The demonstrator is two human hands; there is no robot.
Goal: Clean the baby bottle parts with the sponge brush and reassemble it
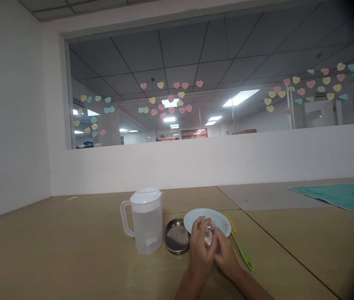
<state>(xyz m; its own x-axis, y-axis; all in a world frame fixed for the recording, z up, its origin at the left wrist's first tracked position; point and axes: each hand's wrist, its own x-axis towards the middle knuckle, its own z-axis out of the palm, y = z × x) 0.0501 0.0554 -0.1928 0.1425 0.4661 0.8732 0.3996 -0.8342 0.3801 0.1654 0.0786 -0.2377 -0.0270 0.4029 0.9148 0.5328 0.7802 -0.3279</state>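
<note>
My left hand (201,248) and my right hand (226,255) are close together, with fingers closed around a small clear rounded container (210,230). Its exact kind is partly hidden by the fingers. Behind it lies a pale blue plate (222,221), partly covered by my hands. Left of my hands sits a shallow round metal sieve (177,238). A translucent white pitcher (147,227) with a lid stands upright farther left, its handle facing left. To the right of my right hand rests a brush with a green handle (242,252) and a yellow end beside the plate.
The wooden table (71,250) has seams between its panels. A teal cloth (336,196) lies at the far right, and a small flat stick (72,198) near the back left. A white wall with a window (177,54) bearing heart-shaped notes rises behind.
</note>
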